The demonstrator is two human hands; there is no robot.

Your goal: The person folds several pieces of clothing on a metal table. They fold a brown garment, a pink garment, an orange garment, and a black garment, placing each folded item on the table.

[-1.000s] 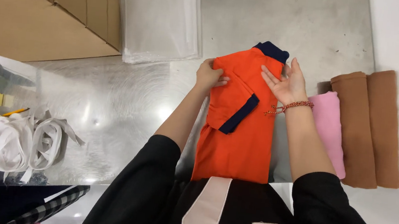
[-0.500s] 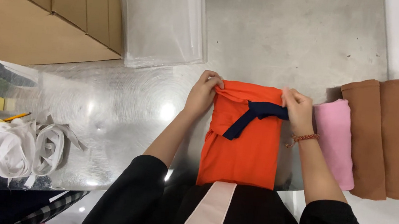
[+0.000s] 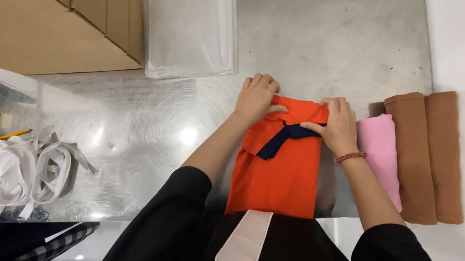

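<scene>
While both forearms reached away from the body over the brushed-metal surface (image 3: 146, 133), the left hand (image 3: 257, 97) lay palm-down on the far left corner of the folded orange shirt with a navy collar (image 3: 279, 176), fingers together and extended, thumb tucked against the fabric edge. The right hand (image 3: 333, 127), wearing a red beaded bracelet (image 3: 350, 157) at the wrist, sat curled over the far right part of the shirt, its fingers pinched onto the navy collar and the orange cloth beside it. The shirt lay flat at the near middle of the surface, directly in front of the person, its near end touching the dark clothing at their waist.

Compared with half a second earlier, both hands had stayed at the far edge of the shirt, but the right hand had shifted leftward onto the collar, and the left hand had flattened more fully on the corner.

Just right of the shirt lay a folded pink cloth (image 3: 382, 158), then two folded brown cloths (image 3: 425, 156) side by side. A clear plastic bag (image 3: 189, 22) rested on the far side, cardboard boxes (image 3: 43, 13) at far left, and coils of white tape (image 3: 21, 169) near left.
</scene>
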